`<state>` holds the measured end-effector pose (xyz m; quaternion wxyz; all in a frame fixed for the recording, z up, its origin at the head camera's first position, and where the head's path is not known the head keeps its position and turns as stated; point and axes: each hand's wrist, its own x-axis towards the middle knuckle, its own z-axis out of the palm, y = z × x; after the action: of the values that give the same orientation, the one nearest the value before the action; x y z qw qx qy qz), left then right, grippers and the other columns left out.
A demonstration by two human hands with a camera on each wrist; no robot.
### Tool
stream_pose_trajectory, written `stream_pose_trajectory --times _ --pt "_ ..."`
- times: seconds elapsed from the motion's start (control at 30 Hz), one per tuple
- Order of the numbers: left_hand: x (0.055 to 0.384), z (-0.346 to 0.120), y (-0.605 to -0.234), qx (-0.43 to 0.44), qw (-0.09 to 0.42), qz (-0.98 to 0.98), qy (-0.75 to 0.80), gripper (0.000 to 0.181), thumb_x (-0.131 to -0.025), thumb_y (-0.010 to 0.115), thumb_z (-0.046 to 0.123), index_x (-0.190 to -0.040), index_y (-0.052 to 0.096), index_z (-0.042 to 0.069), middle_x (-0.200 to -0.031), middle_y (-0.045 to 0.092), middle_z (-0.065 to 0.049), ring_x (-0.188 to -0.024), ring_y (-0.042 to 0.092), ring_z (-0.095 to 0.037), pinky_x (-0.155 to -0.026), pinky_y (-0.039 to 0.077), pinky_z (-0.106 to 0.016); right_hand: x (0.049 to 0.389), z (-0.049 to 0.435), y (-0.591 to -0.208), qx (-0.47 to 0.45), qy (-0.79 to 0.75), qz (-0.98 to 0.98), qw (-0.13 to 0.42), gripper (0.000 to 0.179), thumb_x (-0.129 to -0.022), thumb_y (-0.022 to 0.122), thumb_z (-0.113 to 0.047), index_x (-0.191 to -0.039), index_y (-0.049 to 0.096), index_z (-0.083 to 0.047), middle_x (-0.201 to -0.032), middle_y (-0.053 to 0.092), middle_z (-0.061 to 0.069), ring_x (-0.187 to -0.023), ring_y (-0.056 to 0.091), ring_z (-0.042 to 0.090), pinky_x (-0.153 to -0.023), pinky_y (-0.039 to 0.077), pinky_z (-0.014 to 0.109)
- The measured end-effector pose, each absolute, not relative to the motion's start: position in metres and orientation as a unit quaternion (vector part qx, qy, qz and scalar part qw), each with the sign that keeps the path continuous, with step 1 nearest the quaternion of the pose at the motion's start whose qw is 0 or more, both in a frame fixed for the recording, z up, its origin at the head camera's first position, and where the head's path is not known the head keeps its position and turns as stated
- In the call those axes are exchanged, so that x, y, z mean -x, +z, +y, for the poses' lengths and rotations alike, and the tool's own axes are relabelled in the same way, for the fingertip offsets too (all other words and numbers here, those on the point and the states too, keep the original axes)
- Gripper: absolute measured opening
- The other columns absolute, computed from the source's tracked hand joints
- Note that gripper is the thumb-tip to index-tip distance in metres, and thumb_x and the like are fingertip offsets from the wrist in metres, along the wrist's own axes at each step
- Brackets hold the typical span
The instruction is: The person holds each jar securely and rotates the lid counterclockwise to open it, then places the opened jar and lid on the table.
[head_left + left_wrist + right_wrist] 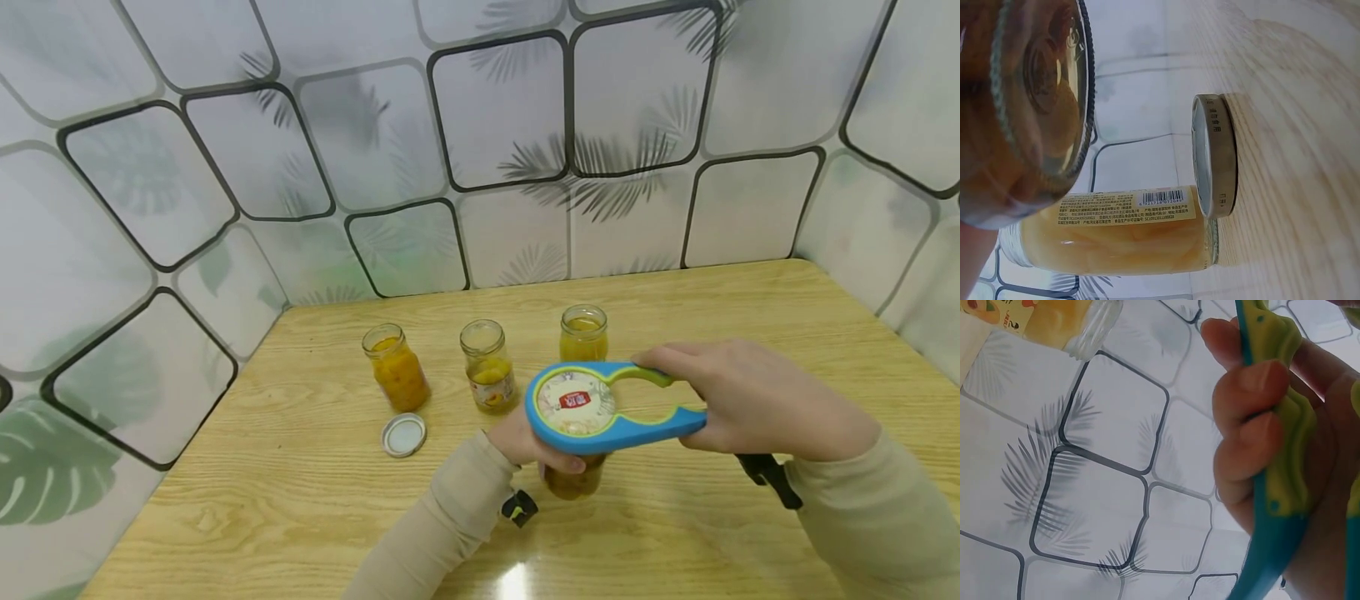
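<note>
My left hand (534,443) grips a glass jar (573,481) with amber contents; in the left wrist view its round base (1041,106) shows, raised off the table. On top is a patterned lid (576,402) with a red label. A blue and yellow-green jar opener (630,433) encircles that lid. My right hand (757,400) holds the opener's two handles, and in the right wrist view the fingers (1250,440) curl round one ridged handle (1288,450). Much of the gripped jar is hidden by the opener and the left hand.
Behind stand three uncovered glass jars: one with orange fruit (401,372), a middle one with yellow fruit (491,379), and one with yellow contents (583,340). A loose metal lid (403,435) lies on the wooden table (300,467). Patterned wall covering (510,233) rises behind.
</note>
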<state>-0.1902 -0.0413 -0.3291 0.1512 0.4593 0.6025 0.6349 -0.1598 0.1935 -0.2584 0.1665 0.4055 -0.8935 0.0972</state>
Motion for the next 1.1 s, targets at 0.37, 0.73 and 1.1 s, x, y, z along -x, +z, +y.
stream_pose_trajectory --times 0.37,0.73,1.1 --pt "0.1861 -0.0416 -0.3263 -0.458 0.174 0.619 0.614 0.074 -0.052 0.061 -0.028 -0.118 0.027 -0.02 -0.111 0.037 -0.038 -0.1 0.042 -0.002 -0.098 0.031 -0.033 0.1599 0.1969 -0.2576 -0.413 0.097 -0.892 0.156 0.064 -0.05 0.076 -0.015 -0.11 0.055 -0.015 -0.092 0.056 -0.01 -0.059 0.047 -0.004 -0.048 0.04 0.019" --pt "0.1859 -0.043 -0.3291 -0.43 0.193 0.656 0.59 0.079 -0.054 0.064 -0.024 -0.123 0.026 -0.015 -0.116 0.038 -0.034 -0.103 0.041 -0.005 -0.098 0.031 -0.029 0.1611 0.2 -0.2586 -0.422 0.098 -0.889 0.15 0.064 -0.051 0.079 -0.017 -0.11 0.055 -0.017 -0.088 0.052 -0.014 -0.063 0.049 -0.001 -0.048 0.04 0.02" --pt "0.1856 -0.0419 -0.3326 -0.423 0.225 0.654 0.585 0.081 -0.055 0.064 -0.025 -0.125 0.025 -0.014 -0.117 0.037 -0.035 -0.102 0.041 -0.002 -0.098 0.03 -0.028 0.1606 0.2005 -0.2583 -0.427 0.089 -0.886 0.157 0.064 -0.051 0.078 -0.016 -0.111 0.055 -0.018 -0.088 0.052 -0.016 -0.066 0.05 -0.001 -0.05 0.042 0.019"
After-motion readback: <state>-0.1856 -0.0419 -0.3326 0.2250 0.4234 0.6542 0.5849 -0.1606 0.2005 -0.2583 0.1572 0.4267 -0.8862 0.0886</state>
